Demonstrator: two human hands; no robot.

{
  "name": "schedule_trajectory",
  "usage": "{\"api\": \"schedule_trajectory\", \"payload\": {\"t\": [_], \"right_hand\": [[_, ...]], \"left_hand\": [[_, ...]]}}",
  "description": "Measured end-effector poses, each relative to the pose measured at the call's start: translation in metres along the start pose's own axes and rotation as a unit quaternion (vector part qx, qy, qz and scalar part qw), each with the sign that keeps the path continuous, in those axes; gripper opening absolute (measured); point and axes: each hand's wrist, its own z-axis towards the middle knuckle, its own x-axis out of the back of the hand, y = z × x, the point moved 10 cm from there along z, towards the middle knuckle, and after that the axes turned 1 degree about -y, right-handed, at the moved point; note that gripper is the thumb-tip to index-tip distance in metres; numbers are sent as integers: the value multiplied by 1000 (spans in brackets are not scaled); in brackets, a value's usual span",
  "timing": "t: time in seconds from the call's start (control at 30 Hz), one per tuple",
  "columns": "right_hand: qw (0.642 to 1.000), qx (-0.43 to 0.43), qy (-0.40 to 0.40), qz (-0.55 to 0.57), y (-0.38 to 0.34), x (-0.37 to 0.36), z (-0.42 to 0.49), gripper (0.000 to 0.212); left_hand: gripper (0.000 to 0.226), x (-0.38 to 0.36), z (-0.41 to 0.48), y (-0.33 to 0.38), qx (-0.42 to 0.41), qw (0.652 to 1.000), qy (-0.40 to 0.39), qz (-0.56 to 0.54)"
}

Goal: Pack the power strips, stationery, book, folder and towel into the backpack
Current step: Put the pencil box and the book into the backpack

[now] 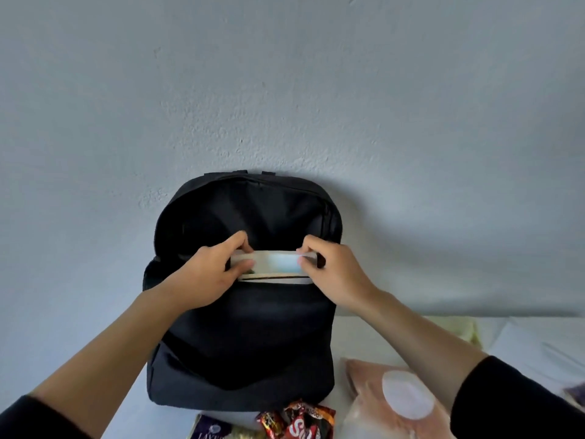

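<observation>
A black backpack [243,337] stands upright against the wall, its main compartment unzipped and gaping at the top. A flat pale item with a light blue and white cover, a book or folder [275,264], sticks out of the opening, mostly sunk inside. My left hand [209,274] pinches its left end and my right hand [335,270] pinches its right end. A thin white edge with a dark line shows just below it, at the front lip of the opening. The inside of the bag is dark and I cannot make out its contents.
On the white surface in front of the bag lie red snack packets [297,421] and a purple packet [209,430]. To the right sits a clear pouch holding pinkish fabric with a white round label [402,397]. A pale yellow-green item [468,331] lies further right.
</observation>
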Motion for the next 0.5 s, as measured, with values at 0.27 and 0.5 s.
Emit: {"api": "schedule_trajectory", "payload": {"t": [0.27, 0.5], "right_hand": [[996, 29, -1, -89, -11, -1, -7, 39], [981, -7, -93, -171, -15, -13, -2, 52]], "left_hand": [[30, 10, -18, 26, -80, 992, 87, 40], [71, -8, -18, 23, -51, 989, 52, 127]]}}
